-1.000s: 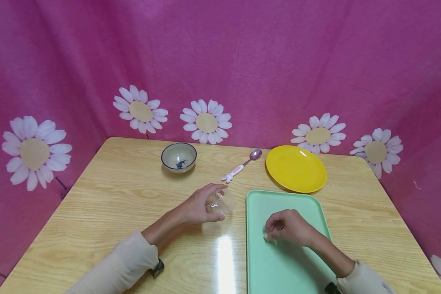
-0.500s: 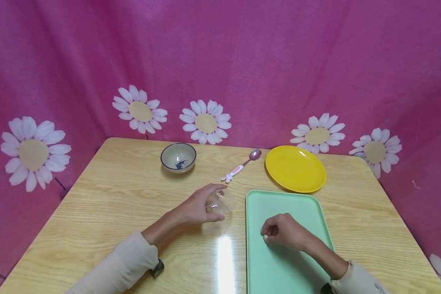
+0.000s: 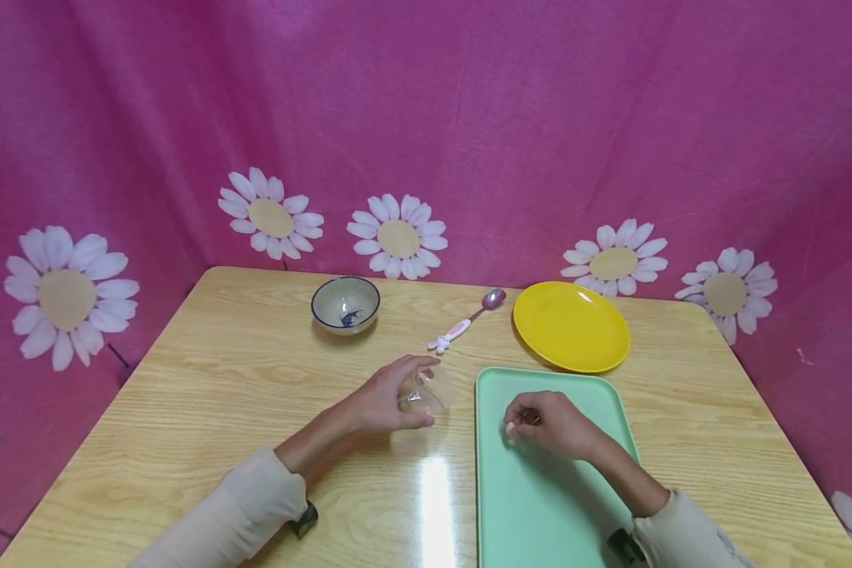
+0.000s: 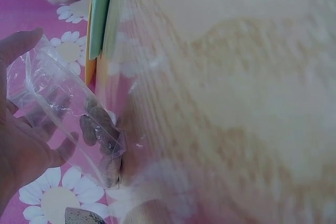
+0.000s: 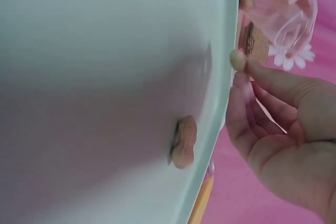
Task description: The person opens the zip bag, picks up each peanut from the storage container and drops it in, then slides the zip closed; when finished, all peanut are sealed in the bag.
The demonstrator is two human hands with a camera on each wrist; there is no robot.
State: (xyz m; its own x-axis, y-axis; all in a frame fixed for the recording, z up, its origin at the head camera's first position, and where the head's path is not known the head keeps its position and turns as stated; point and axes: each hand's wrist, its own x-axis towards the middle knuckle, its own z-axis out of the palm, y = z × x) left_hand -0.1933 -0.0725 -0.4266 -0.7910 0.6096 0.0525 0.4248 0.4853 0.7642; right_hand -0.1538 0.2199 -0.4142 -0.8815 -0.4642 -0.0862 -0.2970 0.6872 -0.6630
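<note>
In the head view, my left hand point(image 3: 394, 398) holds a clear plastic bag point(image 3: 426, 392) over the table, left of the green tray point(image 3: 539, 513). Several peanuts point(image 4: 100, 129) lie in the lower part of the bag in the left wrist view, and the fingers spread around its mouth. My right hand point(image 3: 554, 426) is over the tray, pinching a peanut point(image 5: 238, 60) between thumb and fingertips. Another peanut point(image 5: 185, 142) lies on the tray near its rim in the right wrist view; in the head view I cannot make it out.
A patterned bowl point(image 3: 345, 308) stands at the back left of the wooden table point(image 3: 241, 379). A spoon with a rabbit handle point(image 3: 461, 327) lies behind the bag. Behind the tray sits a yellow plate point(image 3: 571, 327). A pink flowered cloth point(image 3: 504, 142) hangs around the table.
My right hand went slightly down and left over the tray, then moved back up toward the tray's far end with the peanut in its fingertips. The left hand and bag stay in place.
</note>
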